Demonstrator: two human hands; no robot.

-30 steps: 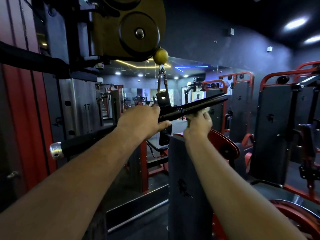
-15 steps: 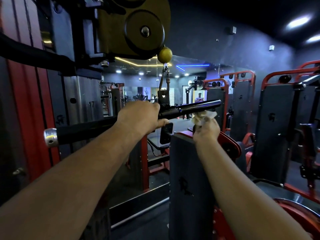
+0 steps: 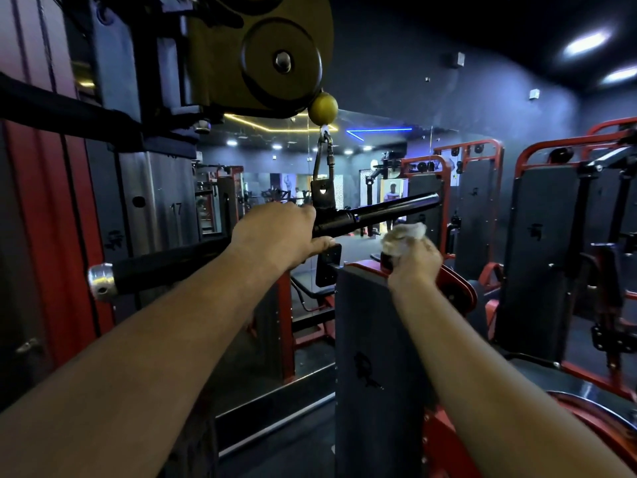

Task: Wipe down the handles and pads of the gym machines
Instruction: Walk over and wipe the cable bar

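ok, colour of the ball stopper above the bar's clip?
Yellow ball stopper, best seen in the head view.

Two bare forearms run in from the bottom corners of the frame, with no sleeve, watch or band on either. The left hand point(image 3: 275, 232) and right hand point(image 3: 415, 258) wear no gloves or rings.

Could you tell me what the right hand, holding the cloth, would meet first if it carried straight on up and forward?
Probably the right half of the black bar: the right hand and cloth sit just below it, though depth is unclear.
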